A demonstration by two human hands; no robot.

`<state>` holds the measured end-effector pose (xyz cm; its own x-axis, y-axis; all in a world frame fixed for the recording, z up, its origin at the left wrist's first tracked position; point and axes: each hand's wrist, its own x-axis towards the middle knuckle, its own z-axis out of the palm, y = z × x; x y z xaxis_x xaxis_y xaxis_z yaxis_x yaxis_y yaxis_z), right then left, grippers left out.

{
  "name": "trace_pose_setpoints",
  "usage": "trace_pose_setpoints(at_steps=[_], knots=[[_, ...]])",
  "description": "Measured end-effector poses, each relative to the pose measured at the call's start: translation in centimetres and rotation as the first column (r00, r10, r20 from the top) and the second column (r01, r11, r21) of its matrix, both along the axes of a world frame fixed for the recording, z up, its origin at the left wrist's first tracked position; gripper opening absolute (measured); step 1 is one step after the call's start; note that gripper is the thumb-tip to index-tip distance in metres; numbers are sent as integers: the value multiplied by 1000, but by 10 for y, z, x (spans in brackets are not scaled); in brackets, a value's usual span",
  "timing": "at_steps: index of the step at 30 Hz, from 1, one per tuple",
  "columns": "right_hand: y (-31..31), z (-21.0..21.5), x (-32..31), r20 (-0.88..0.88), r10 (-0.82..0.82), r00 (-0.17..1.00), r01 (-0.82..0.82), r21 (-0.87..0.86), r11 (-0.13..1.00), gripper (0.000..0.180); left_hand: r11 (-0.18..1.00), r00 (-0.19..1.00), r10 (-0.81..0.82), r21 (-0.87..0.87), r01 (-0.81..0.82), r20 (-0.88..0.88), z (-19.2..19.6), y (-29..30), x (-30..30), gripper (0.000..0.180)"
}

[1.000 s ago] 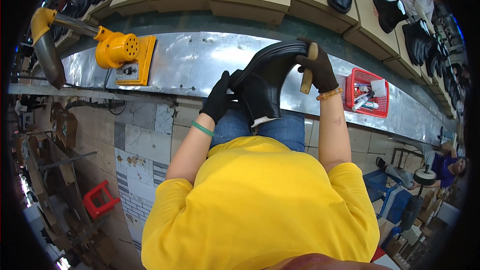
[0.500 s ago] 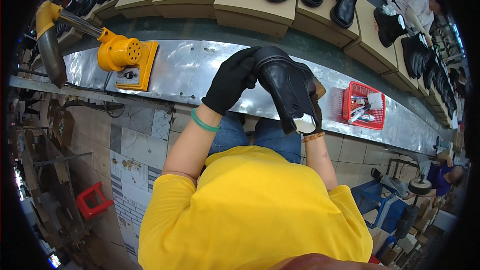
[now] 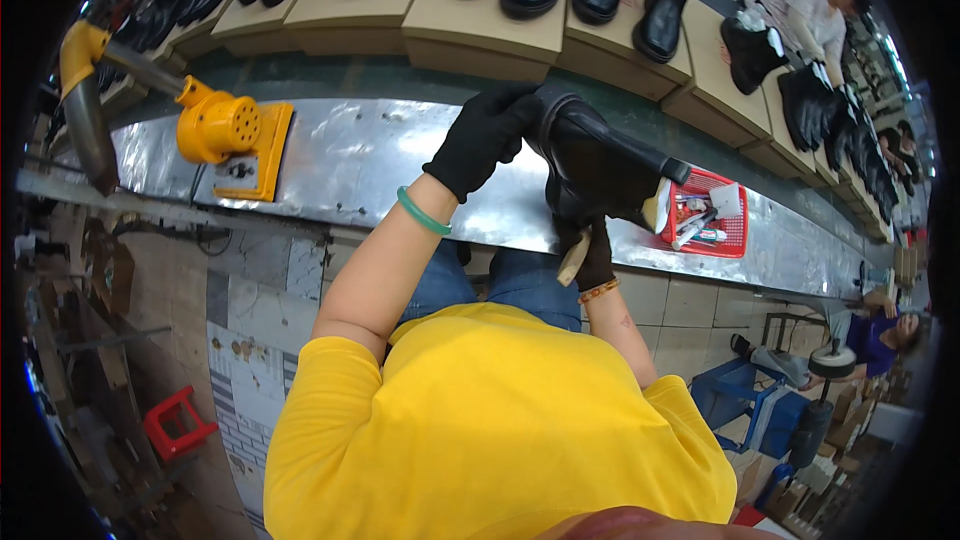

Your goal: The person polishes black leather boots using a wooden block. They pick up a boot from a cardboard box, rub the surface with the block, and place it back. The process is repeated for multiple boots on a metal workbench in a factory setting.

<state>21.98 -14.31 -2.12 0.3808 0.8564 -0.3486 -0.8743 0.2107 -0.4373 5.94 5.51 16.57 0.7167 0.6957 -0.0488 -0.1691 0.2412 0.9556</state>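
A black leather ankle boot (image 3: 598,165) is held tilted above the metal bench, its opening turned to the right with pale stuffing (image 3: 655,206) showing inside. My left hand (image 3: 486,136), in a black glove, grips the boot's far left end with bent fingers. Under the boot, my black-gloved right hand (image 3: 598,258) is closed around a flat wooden piece (image 3: 574,259) that pokes out toward me. The rest of that piece and most of the right fingers are hidden by the boot and glove.
The metal bench (image 3: 385,155) carries a yellow blower-like machine (image 3: 225,130) at left and a red basket (image 3: 722,240) with tubes and small tools at right. Behind stand cardboard boxes (image 3: 484,40) topped with black boots. Other people work at far right; a red stool (image 3: 180,424) stands left.
The boot has turned so its opening swings from facing me to facing right. The wooden piece has come from the boot's right side to its near side. My left hand has shifted slightly right.
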Motion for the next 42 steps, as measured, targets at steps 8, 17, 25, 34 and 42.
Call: trace_pose_setpoints(at_steps=[8, 17, 25, 34, 42], knots=[[28, 88, 18, 43, -411, 910, 374, 337, 864, 46, 827, 937, -338, 447, 342, -93, -21, -13, 56, 55], [59, 126, 202, 104, -776, 622, 741, 242, 627, 37, 140, 772, 413, 871, 470, -483, -161, -20, 21, 54], [154, 142, 356, 463, -796, 389, 771, 310, 557, 46, 143, 791, 424, 895, 422, -441, -156, -21, 21, 53], [162, 143, 423, 751, -512, 417, 798, -33, 601, 62, 201, 796, 422, 901, 384, -433, -153, -23, 17, 52], [105, 168, 485, 982, 191, -7, 906, -74, 417, 77, 254, 760, 421, 869, 424, -494, -150, -22, 16, 53]])
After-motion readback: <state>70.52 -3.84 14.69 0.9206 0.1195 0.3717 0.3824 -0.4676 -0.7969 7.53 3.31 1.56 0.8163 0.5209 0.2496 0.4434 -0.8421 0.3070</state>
